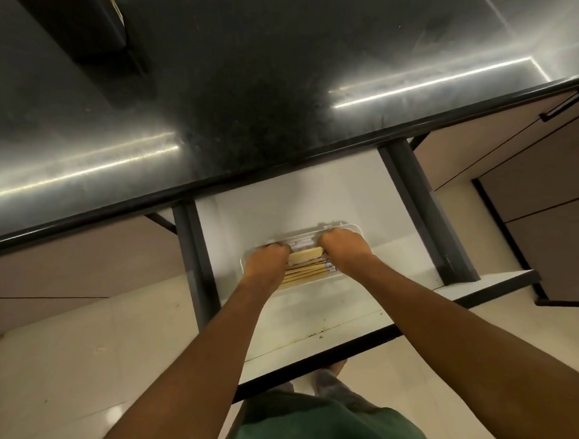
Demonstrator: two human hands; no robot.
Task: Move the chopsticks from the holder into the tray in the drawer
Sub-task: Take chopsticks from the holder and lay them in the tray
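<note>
Drawer pulled out under dark tabletop. Clear tray inside, chopsticks lying flat in it. Left hand and right hand both curled knuckles-up over tray, chopsticks between and beneath them. Either grip clenched on anything: cannot tell, fingers hidden.

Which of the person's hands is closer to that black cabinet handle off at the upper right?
Right. The right hand is at the right end of the tray in the drawer, on the cabinet handle side; the left hand is at the tray's left end, farther away.
</note>
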